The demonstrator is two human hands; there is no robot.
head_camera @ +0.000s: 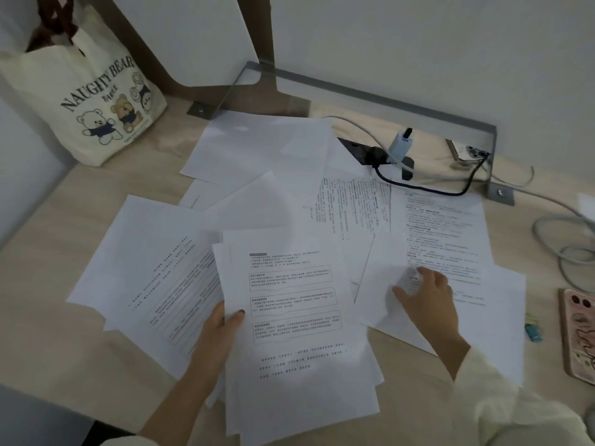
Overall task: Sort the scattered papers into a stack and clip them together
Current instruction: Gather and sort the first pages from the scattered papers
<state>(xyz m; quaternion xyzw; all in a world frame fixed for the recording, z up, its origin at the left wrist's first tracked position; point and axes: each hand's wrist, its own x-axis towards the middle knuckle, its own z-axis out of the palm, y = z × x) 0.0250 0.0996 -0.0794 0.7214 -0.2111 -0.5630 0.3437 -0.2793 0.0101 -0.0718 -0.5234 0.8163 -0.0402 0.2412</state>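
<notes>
1. Gripping a loose stack of papers (296,317) by its left edge, the left hand (222,329) has its thumb curled over the top printed sheet and its fingers hidden underneath. The sheets are uneven, with corners fanned out at the bottom.
2. The stack sits at the near middle of the desk (80,220), overlapping the sheets that lie below it.
3. The right hand (425,294) rests on a blank sheet (376,294) just right of the stack, with fingers spread and fairly straight, closed round nothing.
4. Scattered papers (257,149) cover the desk from the back wall toward the near edge — some printed side up, some blank, at different angles and overlapping.
5. Small coloured clips (533,329) lie at the right, between the papers' edge and a phone (578,333) in a patterned case; their number is too small to make out.
6. A tote bag (83,101) printed with bears stands at the far left corner.
7. A charger (401,144) is plugged in at the back of the desk, and cables (553,226) trail off to the right.
</notes>
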